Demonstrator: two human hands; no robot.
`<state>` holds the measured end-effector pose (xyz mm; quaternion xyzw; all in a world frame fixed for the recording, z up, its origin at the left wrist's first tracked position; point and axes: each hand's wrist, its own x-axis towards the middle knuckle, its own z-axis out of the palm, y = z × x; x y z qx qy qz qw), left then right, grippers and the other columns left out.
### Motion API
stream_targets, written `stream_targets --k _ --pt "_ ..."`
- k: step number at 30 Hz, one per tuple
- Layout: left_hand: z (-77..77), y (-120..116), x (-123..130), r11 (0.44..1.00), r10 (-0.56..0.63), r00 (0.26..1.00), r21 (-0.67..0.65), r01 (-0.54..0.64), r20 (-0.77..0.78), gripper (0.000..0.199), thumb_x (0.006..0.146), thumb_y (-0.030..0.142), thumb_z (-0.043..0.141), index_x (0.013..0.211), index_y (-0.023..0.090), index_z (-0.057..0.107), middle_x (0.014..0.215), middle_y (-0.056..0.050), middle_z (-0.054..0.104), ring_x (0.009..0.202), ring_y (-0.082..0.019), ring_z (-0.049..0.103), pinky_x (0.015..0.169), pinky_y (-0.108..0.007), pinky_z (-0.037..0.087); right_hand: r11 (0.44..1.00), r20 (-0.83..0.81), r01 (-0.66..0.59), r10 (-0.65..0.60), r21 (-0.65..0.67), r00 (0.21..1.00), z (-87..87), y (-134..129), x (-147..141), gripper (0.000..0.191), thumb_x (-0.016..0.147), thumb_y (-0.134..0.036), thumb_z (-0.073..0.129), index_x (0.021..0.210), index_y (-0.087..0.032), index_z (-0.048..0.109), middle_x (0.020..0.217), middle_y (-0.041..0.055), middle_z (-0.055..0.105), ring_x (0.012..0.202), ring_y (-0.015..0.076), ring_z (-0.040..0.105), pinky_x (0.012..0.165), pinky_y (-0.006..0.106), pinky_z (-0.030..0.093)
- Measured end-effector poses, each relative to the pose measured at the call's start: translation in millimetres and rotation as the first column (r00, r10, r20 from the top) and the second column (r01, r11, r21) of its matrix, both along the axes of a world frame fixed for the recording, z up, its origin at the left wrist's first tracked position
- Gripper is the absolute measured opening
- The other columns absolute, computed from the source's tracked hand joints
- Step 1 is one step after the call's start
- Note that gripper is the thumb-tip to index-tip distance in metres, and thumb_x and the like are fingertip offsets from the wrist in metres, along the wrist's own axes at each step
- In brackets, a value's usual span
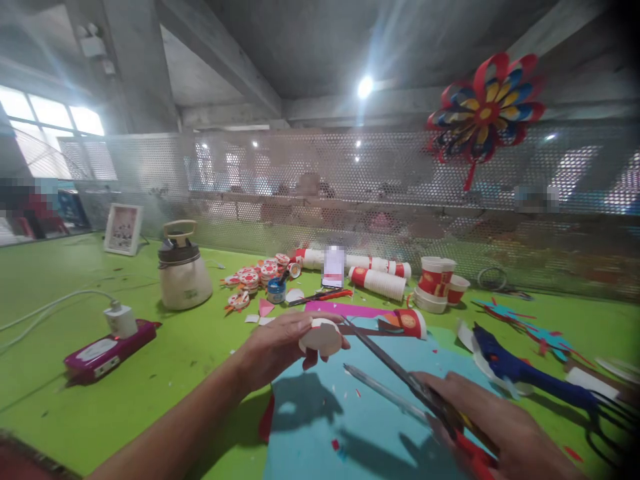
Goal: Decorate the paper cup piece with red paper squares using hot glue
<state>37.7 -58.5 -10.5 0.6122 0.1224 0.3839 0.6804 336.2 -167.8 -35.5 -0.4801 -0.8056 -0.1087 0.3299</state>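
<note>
My left hand (pixel 285 343) holds a small white paper piece (pixel 321 338) with curved edges, fingers wrapped behind it, above a light blue paper sheet (pixel 310 427). In my right hand (pixel 485 413) are scissors (pixel 400 373) with red handles, their blades pointing up and left; one blade tip is close to the left hand's fingertips. The blades look spread apart. Small red scraps lie on the blue sheet. Behind the hands, a cut red-and-white paper cup (pixel 411 323) lies on its side next to a magenta sheet (pixel 345 309).
Left are a purple power strip (pixel 110 352), a kettle-like jug (pixel 184 277) and a photo frame (pixel 123 230). Further back stand a phone (pixel 333 268), stacked cups (pixel 436 283) and paper crafts (pixel 260 273). A blue glue gun (pixel 530 373) lies right; a paper flower (pixel 486 113) hangs above.
</note>
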Motion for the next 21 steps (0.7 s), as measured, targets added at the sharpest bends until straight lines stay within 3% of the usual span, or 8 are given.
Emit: stream_targets --k 4,10,13,21 --pt "-0.2 -2.9 0.2 0.998 -0.038 0.999 -0.045 0.039 0.027 0.043 0.09 0.042 0.058 0.112 0.007 0.067 0.099 -0.023 0.072 0.071 -0.017 0.061 0.052 -0.02 0.041 0.991 0.174 -0.005 -0.018 0.132 0.985 -1.5 8.1 7.6 0.042 0.087 -0.024 0.054 0.129 -0.023 0.056 0.098 0.0103 0.072 0.082 0.0239 0.073 0.062 0.029 0.061" --pt "-1.3 -7.4 2.2 0.989 -0.113 0.993 -0.094 0.114 0.017 0.04 0.092 0.043 0.054 0.106 0.007 0.065 0.09 -0.024 0.073 0.066 -0.017 0.061 0.05 -0.02 0.041 0.961 0.294 -0.057 -0.026 0.269 0.955 15.2 13.4 5.0 0.041 0.088 -0.007 0.04 0.126 -0.01 0.055 0.076 0.0081 0.059 0.058 0.0184 0.062 0.049 0.03 0.054" --pt "-0.3 -9.2 4.4 0.982 -0.133 0.991 -0.133 0.136 0.035 0.038 0.094 0.043 0.053 0.105 0.009 0.064 0.087 -0.023 0.074 0.06 -0.015 0.059 0.048 -0.019 0.039 0.964 0.339 -0.082 -0.008 0.253 0.941 18.1 13.5 2.8 0.04 0.09 -0.006 0.039 0.126 -0.008 0.054 0.075 0.0079 0.056 0.058 0.0193 0.059 0.048 0.033 0.053" --pt "0.5 -7.9 5.9 0.979 -0.069 0.996 -0.195 0.057 -0.054 0.045 0.098 0.048 0.043 0.101 0.007 0.064 0.074 -0.017 0.071 0.049 -0.011 0.051 0.043 -0.018 0.034 0.967 0.352 -0.107 0.02 0.23 0.936 17.5 15.6 2.3 0.038 0.089 -0.003 0.037 0.122 -0.006 0.056 0.074 0.0083 0.055 0.057 0.0198 0.059 0.046 0.034 0.053"
